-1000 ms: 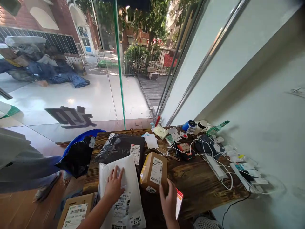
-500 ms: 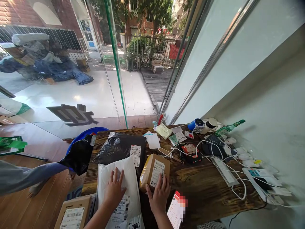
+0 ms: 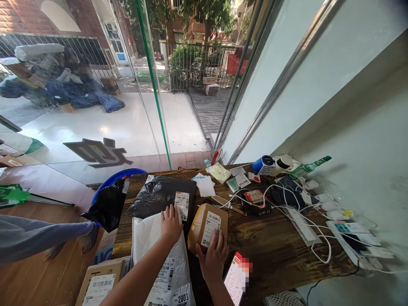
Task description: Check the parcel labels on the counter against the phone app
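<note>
My left hand (image 3: 171, 227) lies palm down at the far end of a white padded mailer (image 3: 145, 242). Its fingertips reach the near edge of a black plastic parcel (image 3: 159, 197) that has a white label. The fingers are stretched out and grip nothing I can see. On a small cardboard box (image 3: 219, 221) with yellowish tape rests my right hand (image 3: 214, 255), fingers apart over its shipping label and thumb at its near edge. Near my right wrist, a phone (image 3: 234, 276) with a lit, partly blurred screen lies on the wooden table (image 3: 270, 255).
Another labelled cardboard box (image 3: 100, 280) stands at the near left. A blue bin (image 3: 110, 180) holds a black bag beside another person's leg (image 3: 47, 233). White cables (image 3: 327, 250), a tape dispenser (image 3: 257, 203) and a green bottle (image 3: 312, 166) occupy the table's right side.
My left hand has slid forward and right along the mailer toward the black parcel. My right hand stays on the small box. The other person's leg has shifted at the left.
</note>
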The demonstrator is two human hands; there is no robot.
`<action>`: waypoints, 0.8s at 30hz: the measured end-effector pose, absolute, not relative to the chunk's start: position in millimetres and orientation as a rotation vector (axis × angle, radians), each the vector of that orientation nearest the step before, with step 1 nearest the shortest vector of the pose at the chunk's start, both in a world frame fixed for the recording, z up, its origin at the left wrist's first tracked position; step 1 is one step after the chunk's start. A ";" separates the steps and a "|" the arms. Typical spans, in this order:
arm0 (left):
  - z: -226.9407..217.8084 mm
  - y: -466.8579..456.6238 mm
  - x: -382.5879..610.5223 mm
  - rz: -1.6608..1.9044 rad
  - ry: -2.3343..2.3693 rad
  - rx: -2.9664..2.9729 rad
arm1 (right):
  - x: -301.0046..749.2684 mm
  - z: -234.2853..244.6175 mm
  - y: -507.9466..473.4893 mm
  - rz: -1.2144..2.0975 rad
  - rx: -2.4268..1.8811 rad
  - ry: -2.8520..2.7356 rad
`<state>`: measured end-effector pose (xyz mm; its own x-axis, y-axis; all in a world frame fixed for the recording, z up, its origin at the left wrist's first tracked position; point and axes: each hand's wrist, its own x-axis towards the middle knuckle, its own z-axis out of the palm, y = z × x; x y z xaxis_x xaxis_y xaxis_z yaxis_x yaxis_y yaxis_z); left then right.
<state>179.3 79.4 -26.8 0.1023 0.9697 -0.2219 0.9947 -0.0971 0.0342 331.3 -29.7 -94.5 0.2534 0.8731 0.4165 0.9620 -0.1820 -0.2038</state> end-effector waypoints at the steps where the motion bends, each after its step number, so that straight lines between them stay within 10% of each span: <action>1: -30.3 83.4 180.8 -0.204 1.996 2.184 | 331.4 -95.3 -29.7 -0.286 -2.113 -1.671; 24: -19.0 79.5 180.0 -0.253 1.880 2.181 | 333.7 -97.0 -30.5 -0.085 -2.087 -1.568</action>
<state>180.0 79.5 -19.0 0.1522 0.9442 -0.2921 0.9878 -0.1358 0.0758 333.7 -30.5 -97.0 0.3263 0.8774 0.3517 0.9102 -0.1912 -0.3674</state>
